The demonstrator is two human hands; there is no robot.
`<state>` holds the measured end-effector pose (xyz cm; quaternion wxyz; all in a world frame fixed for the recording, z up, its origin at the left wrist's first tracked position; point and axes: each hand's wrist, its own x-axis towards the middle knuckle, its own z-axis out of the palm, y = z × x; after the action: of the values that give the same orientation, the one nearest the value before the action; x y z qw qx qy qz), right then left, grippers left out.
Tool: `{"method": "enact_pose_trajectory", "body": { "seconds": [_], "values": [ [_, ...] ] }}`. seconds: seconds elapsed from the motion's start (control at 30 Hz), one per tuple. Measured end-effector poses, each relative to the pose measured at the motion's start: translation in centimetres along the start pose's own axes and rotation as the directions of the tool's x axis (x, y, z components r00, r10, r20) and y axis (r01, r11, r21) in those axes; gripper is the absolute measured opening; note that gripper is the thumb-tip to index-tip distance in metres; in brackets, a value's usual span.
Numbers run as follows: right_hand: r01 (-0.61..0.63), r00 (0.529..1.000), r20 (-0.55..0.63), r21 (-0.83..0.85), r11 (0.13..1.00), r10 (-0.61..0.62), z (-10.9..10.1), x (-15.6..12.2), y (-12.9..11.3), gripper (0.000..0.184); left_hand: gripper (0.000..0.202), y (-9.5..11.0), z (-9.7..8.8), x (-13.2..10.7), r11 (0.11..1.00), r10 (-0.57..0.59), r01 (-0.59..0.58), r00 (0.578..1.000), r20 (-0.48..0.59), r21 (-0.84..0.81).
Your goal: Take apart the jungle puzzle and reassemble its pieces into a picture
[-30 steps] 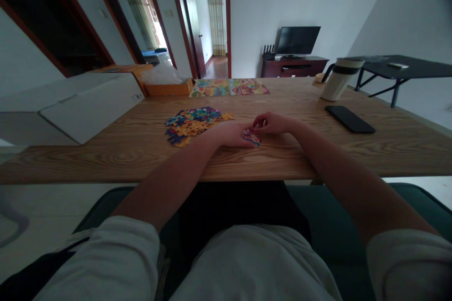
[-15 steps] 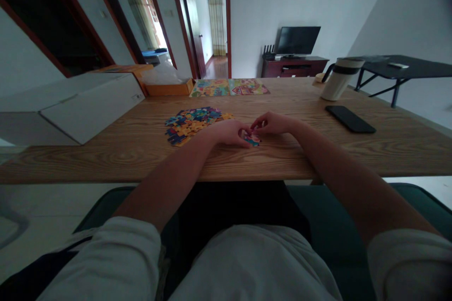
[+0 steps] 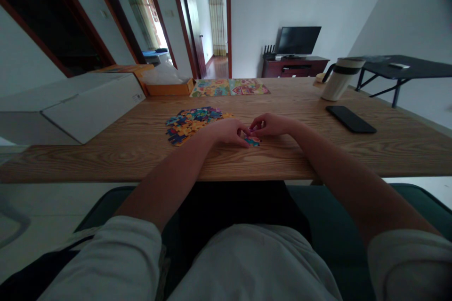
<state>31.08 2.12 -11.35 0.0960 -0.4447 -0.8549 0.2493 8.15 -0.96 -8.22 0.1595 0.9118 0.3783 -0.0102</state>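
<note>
A small patch of jigsaw puzzle pieces [image 3: 253,141], pink and teal, lies on the wooden table close to its front edge. My left hand [image 3: 233,131] curves round the left side of this patch, thumb at the near edge and fingers at the far edge, closed on it. From the right, my right hand [image 3: 271,124] pinches a pinkish-purple puzzle piece [image 3: 253,130] at the far side of the patch. Fingers partly hide that piece. Left of my hands lies a pile of loose puzzle pieces [image 3: 190,124] in orange, blue and purple, partly behind my left forearm.
A colourful picture sheet [image 3: 229,88] lies at the table's back edge, beside an orange box [image 3: 169,88] with clear plastic in it. A white box [image 3: 95,103] stands at the left. On the right are a black phone [image 3: 350,119] and a white jug [image 3: 338,82].
Both hands stay over the small patch, with only slight finger movement. The pinkish-purple piece at the right fingertips has shifted a little. The loose pile looks unchanged.
</note>
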Motion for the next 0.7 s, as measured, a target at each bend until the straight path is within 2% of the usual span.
{"method": "enact_pose_trajectory", "body": {
  "seconds": [0.1, 0.17, 0.3, 0.4, 0.47, 0.53, 0.6, 0.7],
  "values": [
    [-0.001, 0.999, -0.045, -0.03, 1.0, 0.0, 0.0, 0.2, 0.4, 0.031, 0.052, -0.1, 0.0, 0.1, 0.999, -0.003, 0.003, 1.0, -0.002, 0.047],
    [-0.023, 0.989, -0.147, -0.039, 0.999, 0.017, -0.2, 0.4, 1.1, 0.031, 0.054, 0.1, 0.2, 0.2, 0.996, -0.023, 0.024, 1.0, -0.008, 0.082],
    [-0.075, 0.926, -0.373, -0.012, 0.997, 0.065, -1.0, 0.6, 3.2, 0.031, 0.058, 0.6, 0.8, 0.6, 0.991, -0.039, 0.041, 0.999, -0.019, 0.126],
    [-0.104, 0.902, -0.424, -0.019, 0.994, 0.086, -1.5, 0.4, 4.1, 0.029, 0.061, 0.1, 0.3, 0.5, 0.995, -0.025, 0.026, 1.0, -0.011, 0.096],
    [-0.119, 0.906, -0.413, -0.034, 0.992, 0.094, -1.7, 0.3, 4.3, 0.027, 0.064, -1.3, -0.9, 0.0, 0.995, -0.073, 0.077, 0.995, -0.065, 0.055],
    [-0.13, 0.913, -0.396, -0.047, 0.99, 0.101, -1.7, 0.1, 4.2, 0.026, 0.062, -3.5, -2.5, -0.8, 0.982, -0.182, 0.187, 0.962, -0.206, 0.006],
    [-0.139, 0.918, -0.381, -0.058, 0.989, 0.107, -1.7, 0.1, 4.1, 0.027, 0.058, -6.2, -3.9, -1.6, 0.952, -0.301, 0.301, 0.893, -0.334, -0.051],
    [-0.156, 0.926, -0.358, -0.073, 0.985, 0.121, -1.7, 0.0, 4.1, 0.027, 0.058, -9.5, -4.5, -2.2, 0.873, -0.477, 0.479, 0.799, -0.365, -0.093]
  ]
}}
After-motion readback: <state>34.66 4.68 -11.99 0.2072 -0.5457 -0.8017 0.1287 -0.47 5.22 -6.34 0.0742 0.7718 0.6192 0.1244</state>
